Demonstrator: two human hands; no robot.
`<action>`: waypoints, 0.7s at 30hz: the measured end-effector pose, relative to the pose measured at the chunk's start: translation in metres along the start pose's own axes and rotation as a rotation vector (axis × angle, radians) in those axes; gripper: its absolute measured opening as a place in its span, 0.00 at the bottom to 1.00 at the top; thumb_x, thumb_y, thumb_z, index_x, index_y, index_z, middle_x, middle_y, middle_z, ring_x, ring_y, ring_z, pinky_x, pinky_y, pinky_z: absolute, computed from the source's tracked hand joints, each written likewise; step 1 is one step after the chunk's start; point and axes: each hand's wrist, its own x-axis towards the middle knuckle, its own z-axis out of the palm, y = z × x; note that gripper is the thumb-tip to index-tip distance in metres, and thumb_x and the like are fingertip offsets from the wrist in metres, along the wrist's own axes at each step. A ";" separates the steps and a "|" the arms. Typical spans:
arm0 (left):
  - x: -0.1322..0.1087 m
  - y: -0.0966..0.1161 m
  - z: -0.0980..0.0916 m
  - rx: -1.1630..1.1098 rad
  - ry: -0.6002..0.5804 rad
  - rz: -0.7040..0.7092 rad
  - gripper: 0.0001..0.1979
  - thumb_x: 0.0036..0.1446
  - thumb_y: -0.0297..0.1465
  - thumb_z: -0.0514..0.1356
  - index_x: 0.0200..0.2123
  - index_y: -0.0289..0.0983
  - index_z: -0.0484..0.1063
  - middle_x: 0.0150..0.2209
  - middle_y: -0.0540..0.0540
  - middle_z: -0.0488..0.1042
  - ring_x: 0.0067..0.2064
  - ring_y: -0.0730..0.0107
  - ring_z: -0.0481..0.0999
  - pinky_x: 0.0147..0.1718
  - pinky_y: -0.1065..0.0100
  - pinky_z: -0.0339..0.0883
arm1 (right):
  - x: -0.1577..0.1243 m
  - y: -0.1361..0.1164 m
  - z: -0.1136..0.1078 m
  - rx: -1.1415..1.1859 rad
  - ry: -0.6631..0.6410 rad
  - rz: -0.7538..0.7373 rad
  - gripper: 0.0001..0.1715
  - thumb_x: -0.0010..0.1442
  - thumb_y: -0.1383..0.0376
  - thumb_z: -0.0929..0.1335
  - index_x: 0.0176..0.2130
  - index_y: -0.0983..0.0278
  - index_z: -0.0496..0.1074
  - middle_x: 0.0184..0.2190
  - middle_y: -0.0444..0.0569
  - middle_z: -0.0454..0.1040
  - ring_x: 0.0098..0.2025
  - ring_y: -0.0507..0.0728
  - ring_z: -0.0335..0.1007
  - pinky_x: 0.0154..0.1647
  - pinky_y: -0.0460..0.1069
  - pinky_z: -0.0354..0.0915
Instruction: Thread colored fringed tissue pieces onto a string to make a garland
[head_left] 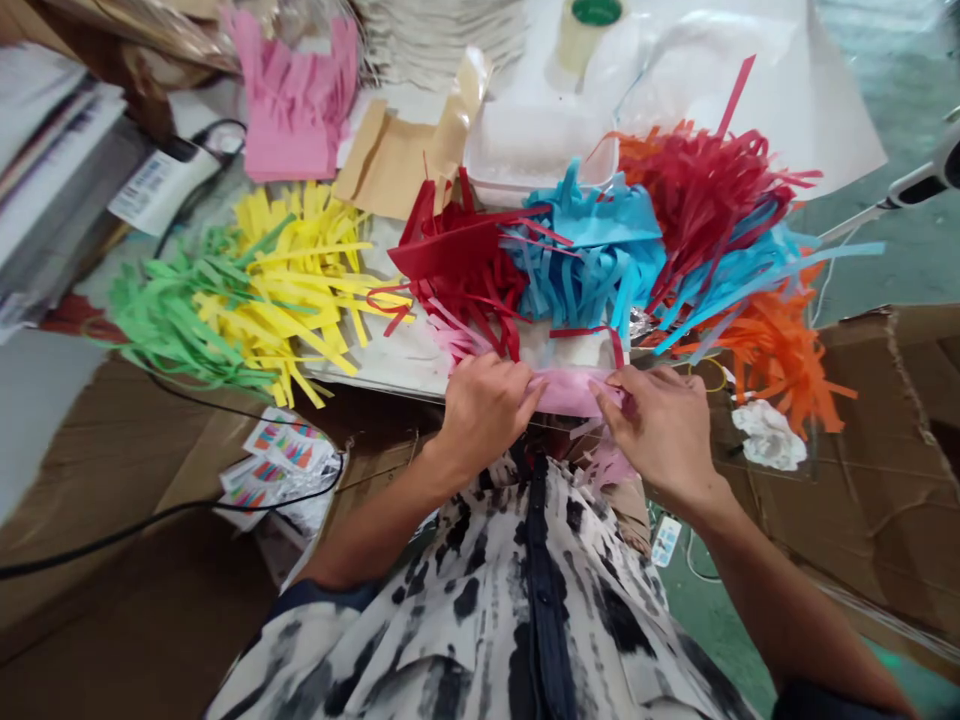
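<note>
A strip of pink tissue paper (568,391) stretches between my two hands at the table's front edge, with pink fringe hanging below its right end. My left hand (489,402) pinches the strip's left end between thumb and fingers. At the other end my right hand (660,420) grips it with fingers curled. Right behind the hands lie dark red fringed paper (465,255) and blue fringed paper (589,250). A thin red strip (585,332) rests just beyond the pink paper.
Green (191,310) and yellow (300,290) fringes lie left; a crimson fringe (705,190) and an orange fringe (787,345) lie right. Behind are a pink fringed stack (292,110), a brown paper piece (394,155) and a white tray (517,165). A black cable (172,508) crosses lower left.
</note>
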 end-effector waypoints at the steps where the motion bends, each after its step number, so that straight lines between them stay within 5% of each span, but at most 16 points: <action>1: 0.001 0.000 0.000 0.016 0.000 0.009 0.16 0.73 0.38 0.59 0.31 0.38 0.74 0.29 0.42 0.78 0.36 0.56 0.73 0.36 0.56 0.55 | 0.001 0.001 0.000 0.006 -0.009 0.001 0.20 0.74 0.52 0.64 0.39 0.62 0.77 0.26 0.50 0.77 0.37 0.63 0.70 0.38 0.55 0.49; 13: 0.004 -0.001 0.001 0.083 -0.002 0.028 0.15 0.76 0.37 0.54 0.36 0.38 0.73 0.33 0.41 0.77 0.41 0.53 0.71 0.42 0.52 0.56 | 0.019 0.003 -0.002 -0.015 -0.139 0.070 0.21 0.72 0.52 0.65 0.37 0.62 0.79 0.25 0.52 0.74 0.35 0.65 0.73 0.39 0.56 0.54; 17: 0.005 0.001 0.000 0.039 0.115 0.036 0.11 0.74 0.35 0.57 0.50 0.36 0.76 0.45 0.39 0.82 0.47 0.53 0.75 0.49 0.50 0.60 | 0.023 0.003 -0.003 -0.026 -0.165 0.066 0.23 0.72 0.50 0.65 0.36 0.62 0.79 0.26 0.53 0.76 0.35 0.65 0.74 0.38 0.56 0.55; 21: 0.004 0.005 0.002 -0.097 0.182 0.293 0.15 0.73 0.25 0.57 0.58 0.43 0.76 0.57 0.46 0.82 0.60 0.59 0.76 0.64 0.51 0.58 | 0.021 -0.003 -0.006 -0.082 -0.154 0.070 0.22 0.72 0.52 0.64 0.38 0.63 0.78 0.28 0.54 0.78 0.37 0.66 0.75 0.39 0.56 0.55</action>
